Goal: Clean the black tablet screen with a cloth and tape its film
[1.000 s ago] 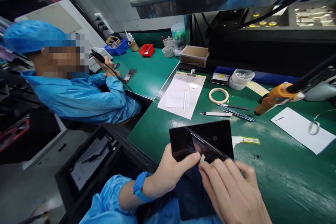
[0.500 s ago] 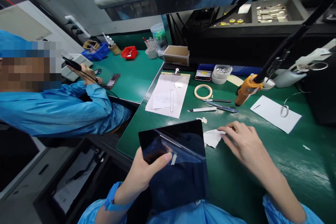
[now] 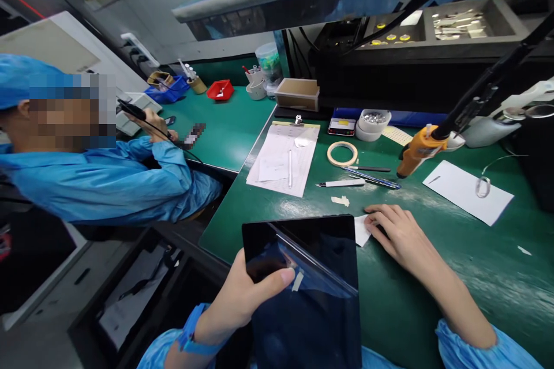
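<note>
My left hand [image 3: 255,294] grips the left edge of a dark tablet-like panel [image 3: 307,323], with the thumb lying on its glossy face. A clear film streak and a small pale strip of tape [image 3: 298,281] show on that face. My right hand [image 3: 400,236] rests low over the bench, its thumb and fingers closed on the edge of a crumpled white wipe [image 3: 362,232]. The panel hides the wipe's left part. Just beyond lies a scrap of cream tape [image 3: 340,200].
Behind are a craft knife [image 3: 341,183], tweezers [image 3: 374,179], a tape roll [image 3: 342,154] and a clipboard with papers [image 3: 277,176]. An orange tool [image 3: 422,150] hangs at right above a white card [image 3: 467,191]. A co-worker in blue [image 3: 125,179] sits at left.
The panel has come lower, nearer my body, and covers more of the wipe. My right hand stays at the wipe's edge. The view has shifted slightly.
</note>
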`<state>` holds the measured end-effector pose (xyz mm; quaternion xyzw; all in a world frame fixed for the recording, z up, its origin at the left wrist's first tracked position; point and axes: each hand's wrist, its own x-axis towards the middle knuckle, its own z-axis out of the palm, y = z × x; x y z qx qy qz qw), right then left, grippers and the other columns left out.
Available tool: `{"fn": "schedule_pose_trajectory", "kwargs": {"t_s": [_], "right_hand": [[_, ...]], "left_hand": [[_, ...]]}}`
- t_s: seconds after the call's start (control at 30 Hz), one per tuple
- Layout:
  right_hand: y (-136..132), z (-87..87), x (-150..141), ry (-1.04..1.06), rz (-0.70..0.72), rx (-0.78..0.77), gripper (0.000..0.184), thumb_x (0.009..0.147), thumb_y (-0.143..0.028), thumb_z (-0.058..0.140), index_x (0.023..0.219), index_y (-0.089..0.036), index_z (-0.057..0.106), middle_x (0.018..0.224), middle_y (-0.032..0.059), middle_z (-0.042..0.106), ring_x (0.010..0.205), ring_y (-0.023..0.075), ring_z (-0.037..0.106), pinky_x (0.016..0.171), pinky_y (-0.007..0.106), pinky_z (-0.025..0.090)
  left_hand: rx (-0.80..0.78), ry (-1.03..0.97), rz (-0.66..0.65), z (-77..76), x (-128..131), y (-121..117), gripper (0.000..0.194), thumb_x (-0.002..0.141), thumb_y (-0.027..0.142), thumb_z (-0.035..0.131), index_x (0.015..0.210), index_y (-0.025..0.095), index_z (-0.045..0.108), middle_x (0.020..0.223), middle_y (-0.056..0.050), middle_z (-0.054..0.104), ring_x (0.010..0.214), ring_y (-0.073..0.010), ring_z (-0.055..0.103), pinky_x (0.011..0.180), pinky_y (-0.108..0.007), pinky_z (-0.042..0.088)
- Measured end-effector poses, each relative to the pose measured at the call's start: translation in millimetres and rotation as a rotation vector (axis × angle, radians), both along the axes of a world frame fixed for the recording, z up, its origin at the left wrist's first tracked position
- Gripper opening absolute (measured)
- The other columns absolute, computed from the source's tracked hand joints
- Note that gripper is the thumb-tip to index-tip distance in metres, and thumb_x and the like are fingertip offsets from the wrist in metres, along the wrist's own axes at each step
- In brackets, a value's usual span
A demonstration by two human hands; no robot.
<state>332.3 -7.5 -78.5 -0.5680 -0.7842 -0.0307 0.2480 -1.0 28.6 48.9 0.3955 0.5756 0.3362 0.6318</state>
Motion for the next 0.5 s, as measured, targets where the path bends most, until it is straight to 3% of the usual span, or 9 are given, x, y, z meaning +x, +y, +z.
{"fn": "schedule_pose_trajectory", "kwargs": {"t_s": [0.2,0.3,0.4,0.5], "right_hand": [[3.1,-0.1,0.3,0.075,0.011,-0.02,0.05,0.126,-0.048,0.037,0.103,-0.018,0.07,0.119,0.0104,0.073,0.103,0.0261,0.066,0.081,0.038,0.049],[3.2,2.5,-1.7,0.145,-0.004,-0.035,0.052,0.125,-0.049,0.039,0.098,-0.019,0.072,0.119,0.0121,0.075,0.104,0.0274,0.067,0.083,0.04,0.049],[1.0,11.2,-4.2,0.256,-0.021,-0.008,0.044,0.121,-0.049,0.05,0.096,-0.023,0.076,0.123,0.0121,0.077,0.107,0.0301,0.069,0.086,0.045,0.049],[-4.5,29.2,-7.3,0.418,-0.051,0.039,0.024,0.114,-0.039,0.064,0.097,-0.026,0.073,0.118,0.0086,0.079,0.106,0.0294,0.073,0.09,0.045,0.051]], "left_hand": [[-0.016,-0.042,-0.095,-2.7,-5.9,-0.7,0.036,0.065,0.042,0.105,0.083,0.018,0.086,0.076,-0.004,0.083,0.07,-0.0202,0.073,0.066,-0.028,0.061],[0.002,-0.071,-0.079,-2.1,-5.5,-1.4,0.035,0.064,0.039,0.106,0.084,0.019,0.085,0.077,-0.003,0.083,0.072,-0.0204,0.074,0.067,-0.027,0.062],[0.015,-0.088,-0.047,-2.1,-4.8,-3.0,0.037,0.062,0.036,0.108,0.087,0.02,0.085,0.078,-0.002,0.085,0.075,-0.0218,0.077,0.068,-0.028,0.063],[0.018,-0.072,-0.085,-4.1,-7.3,-6.1,0.037,0.064,0.041,0.107,0.083,0.019,0.085,0.074,-0.003,0.084,0.071,-0.0221,0.076,0.066,-0.029,0.063]]}}
